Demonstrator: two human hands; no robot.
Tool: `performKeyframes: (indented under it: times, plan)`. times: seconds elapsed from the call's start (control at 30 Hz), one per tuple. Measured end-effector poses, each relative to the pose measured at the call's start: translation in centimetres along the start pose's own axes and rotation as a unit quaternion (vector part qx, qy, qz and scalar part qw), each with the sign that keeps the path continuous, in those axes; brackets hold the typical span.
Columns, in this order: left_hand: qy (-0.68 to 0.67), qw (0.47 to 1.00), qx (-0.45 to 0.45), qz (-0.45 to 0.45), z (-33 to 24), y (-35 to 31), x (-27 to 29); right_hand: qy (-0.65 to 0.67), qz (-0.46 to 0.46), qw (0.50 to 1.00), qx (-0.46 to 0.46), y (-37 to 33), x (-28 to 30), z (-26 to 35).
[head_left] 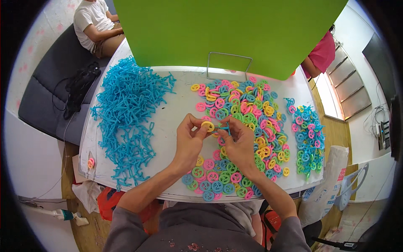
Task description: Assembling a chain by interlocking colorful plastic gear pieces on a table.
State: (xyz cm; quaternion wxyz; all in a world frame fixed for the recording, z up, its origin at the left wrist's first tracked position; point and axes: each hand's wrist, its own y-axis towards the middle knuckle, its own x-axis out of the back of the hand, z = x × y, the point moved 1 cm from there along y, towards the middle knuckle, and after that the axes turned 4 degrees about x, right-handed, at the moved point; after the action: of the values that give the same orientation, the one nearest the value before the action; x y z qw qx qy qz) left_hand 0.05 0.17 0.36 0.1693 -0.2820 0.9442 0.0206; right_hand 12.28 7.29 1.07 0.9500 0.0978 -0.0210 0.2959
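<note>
Over the middle of the white table point(178, 103), my two hands are close together. My left hand point(189, 140) pinches a small yellow spoked plastic wheel point(208, 123) between thumb and fingers. My right hand point(240, 147) grips a thin blue plastic piece point(225, 127), partly hidden by the fingers, its end right beside the wheel. I cannot tell whether the two parts are joined. Under and beyond my right hand spreads a pile of pink, yellow, green and blue wheels point(268, 126). Left of my hands lies a large heap of blue plastic pieces point(128, 98).
At the table's right edge lie blue pieces with wheels point(308, 136). A green board point(226, 33) rises behind a wire stand point(229, 53). One pink wheel point(91, 163) sits at the left edge. People sit far left point(94, 27) and far right point(322, 52); a white sack point(325, 189) stands right.
</note>
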Motion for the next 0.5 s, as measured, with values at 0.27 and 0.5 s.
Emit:
performKeyframes:
  times: [0.27,0.5]
  plan:
    - [-0.075,0.995,0.053,0.036,0.0,0.1,0.4,-0.032,0.024,0.999,-0.014,0.0,-0.2,-0.1]
    - [0.022,0.998,-0.058,0.032,0.1,0.0,-0.2,0.099,0.056,0.989,-0.094,0.7,1.0,0.0]
